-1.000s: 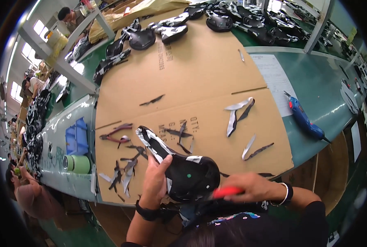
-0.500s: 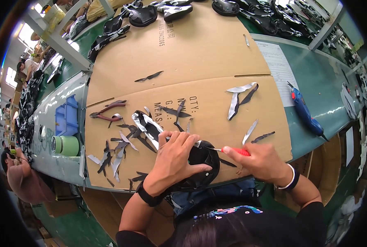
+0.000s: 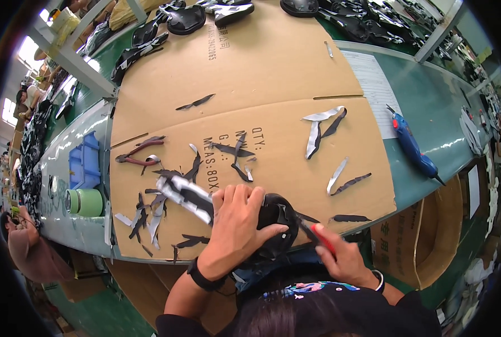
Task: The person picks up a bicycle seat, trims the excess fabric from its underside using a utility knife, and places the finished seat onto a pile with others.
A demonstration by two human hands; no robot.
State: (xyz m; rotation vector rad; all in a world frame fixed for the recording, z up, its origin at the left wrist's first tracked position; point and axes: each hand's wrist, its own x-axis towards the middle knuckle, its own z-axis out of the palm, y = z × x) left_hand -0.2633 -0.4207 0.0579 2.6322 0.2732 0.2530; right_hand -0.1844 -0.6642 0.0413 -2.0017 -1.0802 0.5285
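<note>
My left hand [image 3: 236,230] presses down on a black moulded piece [image 3: 278,216] at the table's near edge, fingers together on it and thumb across its face. A long black-and-white section of this piece [image 3: 186,194], blurred by motion, sticks out to the far left of the hand. My right hand [image 3: 343,261] is wrapped round a red-handled tool [image 3: 324,238] with a thin dark shaft. Its tip lies against or close beside the piece's right edge; I cannot tell which. Dark and white trimmed strips [image 3: 158,210] lie scattered to the left.
Flattened cardboard [image 3: 273,62] covers the table. Nippers [image 3: 142,151], a blue bin [image 3: 85,163] and a green container [image 3: 85,202] are on the left. A blue power tool [image 3: 413,146] and paper sheet [image 3: 368,84] lie right. Similar black pieces [image 3: 186,19] line the back.
My right hand has moved down and nearer with the red-handled tool. The held piece has turned, its long section swinging left and nearer. A dark strip now shows at the cardboard's near right.
</note>
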